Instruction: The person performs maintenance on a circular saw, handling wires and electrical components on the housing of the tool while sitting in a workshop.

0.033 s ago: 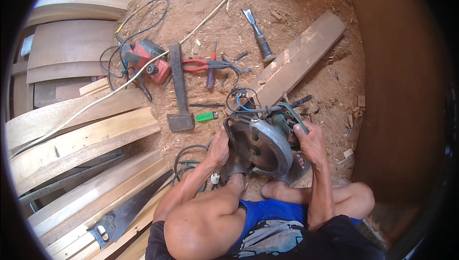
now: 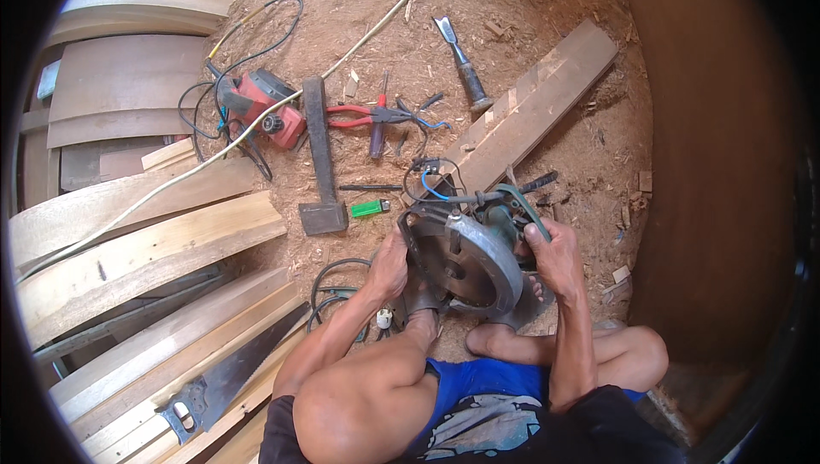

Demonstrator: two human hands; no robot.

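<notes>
Between my bare feet I hold a circular saw [image 2: 511, 272], tilted with its round blade [image 2: 440, 250] and silver-grey guard facing me. My left hand [image 2: 389, 266] is closed on the dark rim at the saw's left side. On the right, my right hand [image 2: 557, 257] wraps round the saw's green handle, thumb on top. A loose blue wire [image 2: 434, 189] and thin black leads show at the saw's far side, beside the near end of a thick notched wooden beam [image 2: 555, 110]. The saw's underside is hidden.
A hammer [image 2: 320, 152], green lighter [image 2: 367, 208], red-handled pliers [image 2: 352, 116], screwdriver [image 2: 377, 138], chisel [image 2: 467, 71] and red power tool [image 2: 265, 105] lie on the shavings. A pale cord [image 2: 342, 58] crosses them. Boards [image 2: 154, 229] and a handsaw [image 2: 226, 374] are at left; a brown panel [image 2: 713, 165] at right.
</notes>
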